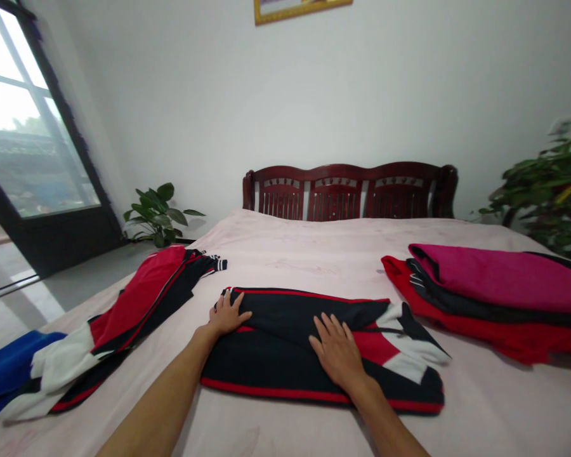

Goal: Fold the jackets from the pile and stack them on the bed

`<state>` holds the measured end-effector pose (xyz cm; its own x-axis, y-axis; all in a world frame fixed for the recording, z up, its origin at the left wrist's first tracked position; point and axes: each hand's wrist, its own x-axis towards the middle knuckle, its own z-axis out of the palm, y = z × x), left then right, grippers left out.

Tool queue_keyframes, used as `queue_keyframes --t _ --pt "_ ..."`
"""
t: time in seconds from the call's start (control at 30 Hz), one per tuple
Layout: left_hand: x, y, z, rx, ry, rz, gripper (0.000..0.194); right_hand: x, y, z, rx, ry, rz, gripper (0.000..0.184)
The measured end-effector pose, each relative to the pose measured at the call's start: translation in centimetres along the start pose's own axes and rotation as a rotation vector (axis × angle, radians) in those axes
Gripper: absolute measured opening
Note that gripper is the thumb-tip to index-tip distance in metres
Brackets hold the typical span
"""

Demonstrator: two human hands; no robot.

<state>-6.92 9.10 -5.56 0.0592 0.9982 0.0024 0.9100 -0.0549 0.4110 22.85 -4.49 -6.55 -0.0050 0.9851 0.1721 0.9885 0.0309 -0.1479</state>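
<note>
No text, label, brand, number or sign can be read anywhere in this view.

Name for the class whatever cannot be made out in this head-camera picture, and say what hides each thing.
Head view:
The folded black-and-red garment: the cloth under the left hand and right hand is hidden.
The framed picture: cut off by the top edge.
The blue garment: cut off by the left edge.
The magenta and red stack: cut off by the right edge.
</note>
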Motion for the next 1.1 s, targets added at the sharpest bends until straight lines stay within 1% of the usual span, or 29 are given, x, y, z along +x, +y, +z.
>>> queue_keyframes --t 0.07,0.13,0.2,0.23,0.3,0.33,0.37,0.43,0.53,0.63,0.73,0.8,0.87,0.97,1.07,1.1 --pt "-0.5 -1.1 -1.9 -0.063 -0.056 0.075 0.083 0.1 0.5 0.5 0.002 0.021 -0.002 0.061" --pt "-1.5 -2.6 -3.7 -0.142 -0.1 0.157 0.078 0.2 0.9 0.6 0.007 0.032 -0.006 0.06" --pt "-3.0 -4.5 -4.8 -0.339 -0.097 0.186 0.075 0.2 0.9 0.5 0.009 0.043 -0.012 0.059" --pt "-3.9 -5.5 -4.9 -0.477 -0.066 0.154 0.075 0.1 0.8 0.4 0.009 0.05 -0.014 0.059" --pt "-5.7 -7.5 -4.7 -0.738 0.039 0.039 0.077 0.1 0.7 0.3 0.01 0.061 -0.012 0.058" --pt "-6.6 -8.4 -4.4 -0.82 0.099 -0.022 0.078 0.1 0.7 0.3 0.012 0.065 -0.009 0.058" --pt "-7.5 -9.1 -4.1 -0.854 0.147 -0.069 0.078 0.1 0.6 0.3 0.016 0.066 -0.007 0.058" --pt "-9.1 -9.8 -3.7 -0.851 0.177 -0.1 0.079 0.2 0.7 0.3 0.022 0.07 -0.006 0.057" --pt "-10.6 -9.3 -4.1 -0.712 0.115 -0.062 0.072 0.2 0.9 0.5 0.028 0.076 -0.01 0.056" --pt "-11.0 -8.4 -4.6 -0.55 0.062 0.014 0.059 0.2 1.0 0.7 0.027 0.084 -0.014 0.056" --pt "-10.8 -8.3 -4.5 -0.508 0.04 0.043 0.054 0.2 1.1 0.8 0.024 0.093 -0.018 0.055" --pt "-10.8 -8.6 -4.2 -0.513 0.054 0.057 0.05 0.2 1.1 0.8 0.023 0.094 -0.016 0.055" --pt "-10.8 -8.7 -4.0 -0.536 0.117 0.058 0.048 0.3 1.1 0.8 0.018 0.095 -0.013 0.055" --pt "-10.8 -8.2 -4.0 -0.549 0.267 0.032 0.048 0.3 1.2 0.9 0.009 0.103 -0.016 0.055" --pt "-10.4 -7.3 -4.1 -0.474 0.425 0.018 0.044 0.2 1.2 0.9 0.008 0.106 -0.021 0.055" --pt "-10.2 -7.1 -4.1 -0.433 0.443 0.009 0.041 0.2 1.2 0.9 0.009 0.104 -0.021 0.055"
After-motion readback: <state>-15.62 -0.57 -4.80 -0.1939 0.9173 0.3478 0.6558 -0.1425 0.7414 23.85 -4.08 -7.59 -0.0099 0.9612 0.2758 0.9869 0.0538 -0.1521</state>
